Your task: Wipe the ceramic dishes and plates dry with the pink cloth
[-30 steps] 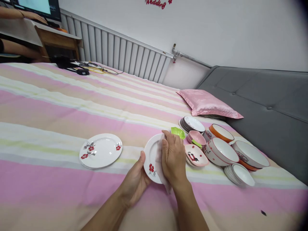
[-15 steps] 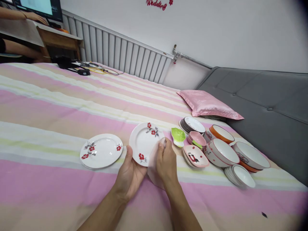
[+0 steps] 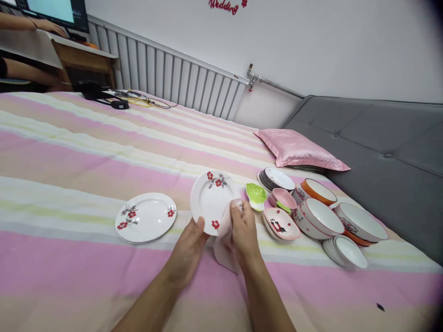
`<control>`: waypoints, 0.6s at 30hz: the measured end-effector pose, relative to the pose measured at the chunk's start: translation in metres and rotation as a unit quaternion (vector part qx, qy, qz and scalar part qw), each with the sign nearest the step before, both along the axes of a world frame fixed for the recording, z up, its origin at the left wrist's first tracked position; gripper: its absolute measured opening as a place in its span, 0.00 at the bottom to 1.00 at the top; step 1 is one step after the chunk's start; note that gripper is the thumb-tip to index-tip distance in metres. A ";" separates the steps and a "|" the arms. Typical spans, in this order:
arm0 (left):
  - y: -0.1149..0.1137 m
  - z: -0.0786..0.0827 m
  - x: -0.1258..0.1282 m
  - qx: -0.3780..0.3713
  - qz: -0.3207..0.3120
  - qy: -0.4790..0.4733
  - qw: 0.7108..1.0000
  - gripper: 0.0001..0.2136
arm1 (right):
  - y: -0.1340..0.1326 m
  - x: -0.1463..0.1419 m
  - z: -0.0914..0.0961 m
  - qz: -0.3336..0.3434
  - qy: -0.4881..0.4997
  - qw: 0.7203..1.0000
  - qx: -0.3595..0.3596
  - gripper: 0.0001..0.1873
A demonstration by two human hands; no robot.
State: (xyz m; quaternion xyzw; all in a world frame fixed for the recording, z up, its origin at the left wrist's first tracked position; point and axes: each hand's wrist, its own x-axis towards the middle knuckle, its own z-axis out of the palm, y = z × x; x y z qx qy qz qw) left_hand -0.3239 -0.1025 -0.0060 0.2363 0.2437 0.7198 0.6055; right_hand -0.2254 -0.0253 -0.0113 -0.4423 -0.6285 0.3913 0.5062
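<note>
A white plate with red flowers [image 3: 211,198] is held tilted above the striped bedspread [image 3: 86,161]. My left hand [image 3: 188,246] grips its lower rim. My right hand [image 3: 244,233] is closed on a white cloth [image 3: 224,240] pressed against the plate's right edge. A second flowered white plate [image 3: 146,216] lies flat on the bed to the left.
To the right stand a green leaf dish [image 3: 256,195], pink bowls [image 3: 282,223], orange-and-white bowls [image 3: 320,216], a stack of plates [image 3: 277,179] and small saucers [image 3: 345,251]. A pink pillow [image 3: 297,148] and grey sofa [image 3: 384,152] lie behind. Another person's arms [image 3: 31,23] work at a desk, far left.
The plate has turned in my hands and now faces me more openly. My right hand slid off the plate's face to its right edge with the cloth.
</note>
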 end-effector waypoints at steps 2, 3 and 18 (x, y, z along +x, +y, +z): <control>-0.001 -0.001 -0.003 -0.012 -0.004 0.068 0.998 0.16 | 0.006 0.013 0.011 -0.011 -0.018 1.000 0.023 0.12; -0.001 -0.002 -0.004 -0.025 -0.008 0.106 0.994 0.14 | 0.008 0.020 0.017 -0.006 -0.042 0.998 0.045 0.12; 0.000 -0.004 -0.002 -0.112 -0.104 0.297 0.943 0.12 | 0.008 0.044 0.042 0.078 -0.242 0.947 0.199 0.08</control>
